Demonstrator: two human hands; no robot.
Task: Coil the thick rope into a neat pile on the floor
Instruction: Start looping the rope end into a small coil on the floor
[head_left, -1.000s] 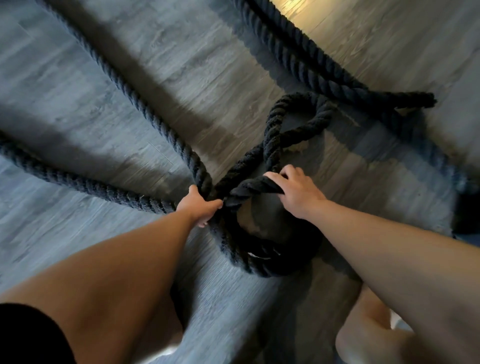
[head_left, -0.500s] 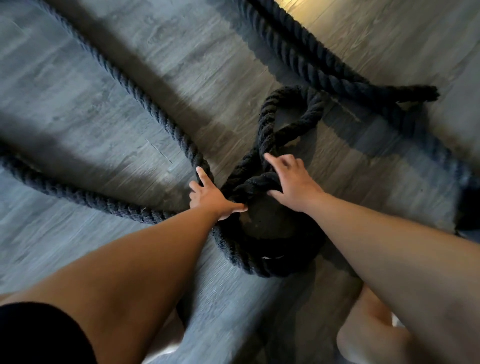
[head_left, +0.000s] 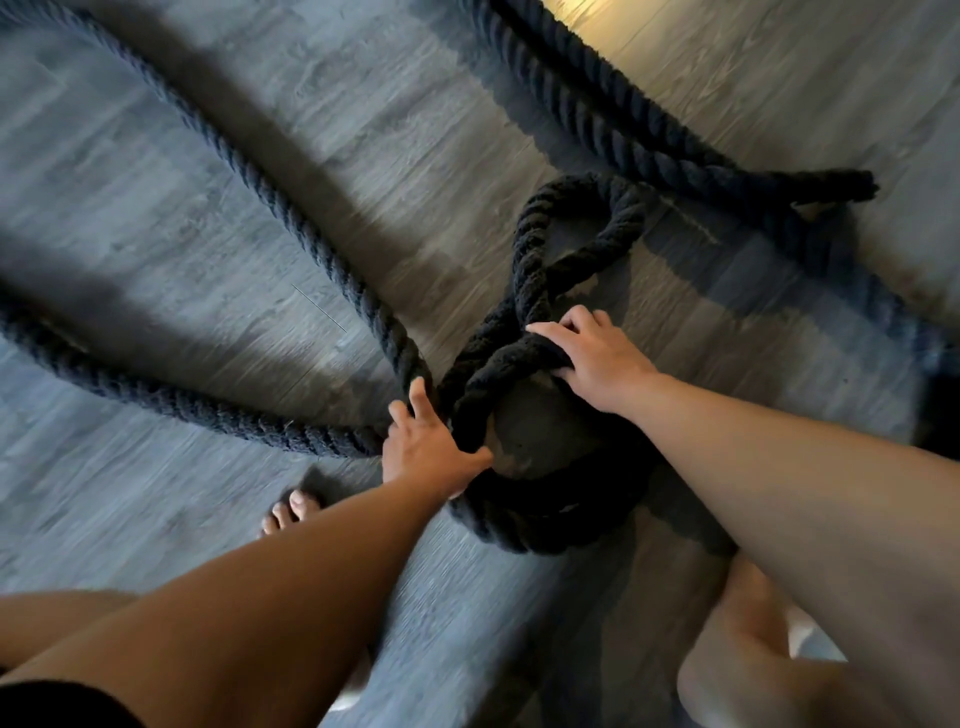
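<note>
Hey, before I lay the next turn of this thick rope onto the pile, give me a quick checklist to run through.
1. Right hand gripping a strand of the thick dark twisted rope: ok.
2. Left hand gripping: not ok; its fingers lie straight against the rope by the coiled pile.
3. Pile neat: not ok; a twisted loop sticks out beyond it.
4. Slack run free to pull in: cannot tell; it leaves the frame.
5. Bare foot off the rope: ok; it stands beside it on the grey wood-plank floor.
6. Rope end in sight: ok.
</note>
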